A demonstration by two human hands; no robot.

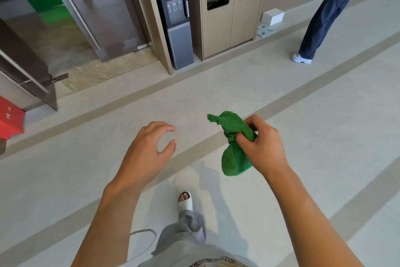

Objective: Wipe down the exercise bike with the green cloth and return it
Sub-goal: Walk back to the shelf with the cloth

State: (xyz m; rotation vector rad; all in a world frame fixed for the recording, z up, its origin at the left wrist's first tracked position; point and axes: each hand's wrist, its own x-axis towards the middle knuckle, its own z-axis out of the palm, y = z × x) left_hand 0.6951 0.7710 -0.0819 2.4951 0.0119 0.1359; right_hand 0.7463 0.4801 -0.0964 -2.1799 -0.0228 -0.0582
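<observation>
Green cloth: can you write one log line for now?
right hand: grips green cloth | left hand: empty | exercise bike: not visible

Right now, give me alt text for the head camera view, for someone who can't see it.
A person's right hand grips a bunched green cloth over a pale striped floor while the empty left hand hovers open beside it. Ahead stand a water dispenser, a wooden bin cabinet and another person's legs; no exercise bike is visible.
</observation>
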